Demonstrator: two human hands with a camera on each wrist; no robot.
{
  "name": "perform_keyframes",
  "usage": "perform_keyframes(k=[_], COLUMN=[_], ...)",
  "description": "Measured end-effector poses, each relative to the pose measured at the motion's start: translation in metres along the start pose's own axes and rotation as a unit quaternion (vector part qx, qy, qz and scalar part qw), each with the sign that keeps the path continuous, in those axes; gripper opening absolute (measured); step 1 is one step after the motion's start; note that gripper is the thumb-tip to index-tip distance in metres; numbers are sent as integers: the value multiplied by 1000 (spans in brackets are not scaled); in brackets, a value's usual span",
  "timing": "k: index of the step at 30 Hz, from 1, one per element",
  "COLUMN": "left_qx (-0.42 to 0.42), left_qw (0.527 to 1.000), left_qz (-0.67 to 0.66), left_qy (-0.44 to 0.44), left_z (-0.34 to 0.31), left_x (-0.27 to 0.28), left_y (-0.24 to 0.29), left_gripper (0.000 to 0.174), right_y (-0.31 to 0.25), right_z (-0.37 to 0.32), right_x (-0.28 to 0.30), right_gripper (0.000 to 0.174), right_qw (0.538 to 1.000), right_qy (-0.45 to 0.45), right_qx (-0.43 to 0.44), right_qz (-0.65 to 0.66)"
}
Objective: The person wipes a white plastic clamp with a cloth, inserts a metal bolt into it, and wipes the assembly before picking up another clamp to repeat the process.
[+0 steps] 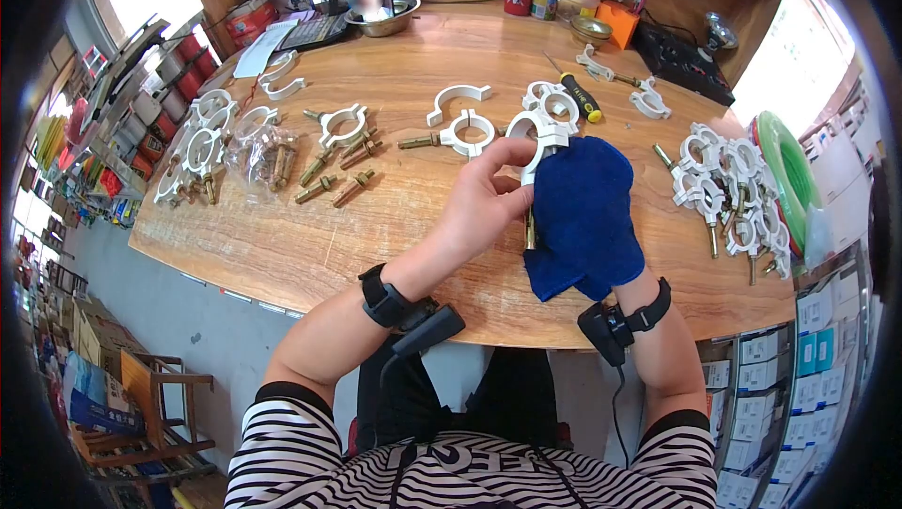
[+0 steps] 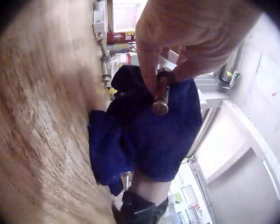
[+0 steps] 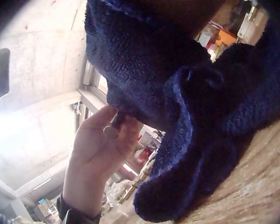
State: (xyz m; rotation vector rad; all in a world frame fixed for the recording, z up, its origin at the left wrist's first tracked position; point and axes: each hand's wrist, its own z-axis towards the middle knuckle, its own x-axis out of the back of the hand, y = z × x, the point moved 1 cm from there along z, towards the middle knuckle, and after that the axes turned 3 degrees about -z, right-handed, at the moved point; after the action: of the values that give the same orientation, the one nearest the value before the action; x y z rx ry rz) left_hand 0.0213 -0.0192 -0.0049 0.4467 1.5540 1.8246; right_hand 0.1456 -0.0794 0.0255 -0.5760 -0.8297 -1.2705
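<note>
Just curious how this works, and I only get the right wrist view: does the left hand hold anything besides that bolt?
Observer: Yes, the left hand also holds a white ring, with the bolt below it.
Operator: Is there a tool near the cloth?
Observer: A screwdriver lies just beyond the cloth.
Operator: And at the table's right side?
Observer: A green coil.

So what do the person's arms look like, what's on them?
The sleeves are short, with black and white stripes and plain black cuffs. Each wrist wears a black strap, left and right, with a little black box on it. A thin dark cable hangs from the right box. The left grip wears no glove.
</note>
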Motion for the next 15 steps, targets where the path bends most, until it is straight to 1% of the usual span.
perform_keyframes(k=[1, 2, 6, 9, 11, 14, 15], left_qx=[-26, -27, -22, -16, -13, -9, -22], left_qw=[999, 999, 999, 999, 999, 999, 999], left_qz=[25, 26, 43, 47, 47, 39, 45], left_qy=[-9, -9, -11, -13, -14, -16, -13], left_z=[0, 1, 1, 1, 0, -4, -6], left_x=[0, 0, 0, 0, -1, -5, -7], left_y=[-1, -3, -3, -2, 0, 6, 9], left_gripper=[31, 31, 31, 32, 32, 34, 34], right_y=[0, 0, -2, 0, 1, 3, 5], right_z=[-1, -1, -1, -5, -6, -3, -3], right_x=[0, 0, 3, -1, -2, -1, -3], right_gripper=[13, 13, 12, 13, 14, 14, 14], right_qw=[1000, 999, 999, 999, 998, 995, 995], right_qy=[19, 39, 29, 42, 53, 77, 76], right_qx=[11, 22, 10, 15, -8, -15, -15], right_qz=[10, 19, 9, 22, 37, 64, 64])
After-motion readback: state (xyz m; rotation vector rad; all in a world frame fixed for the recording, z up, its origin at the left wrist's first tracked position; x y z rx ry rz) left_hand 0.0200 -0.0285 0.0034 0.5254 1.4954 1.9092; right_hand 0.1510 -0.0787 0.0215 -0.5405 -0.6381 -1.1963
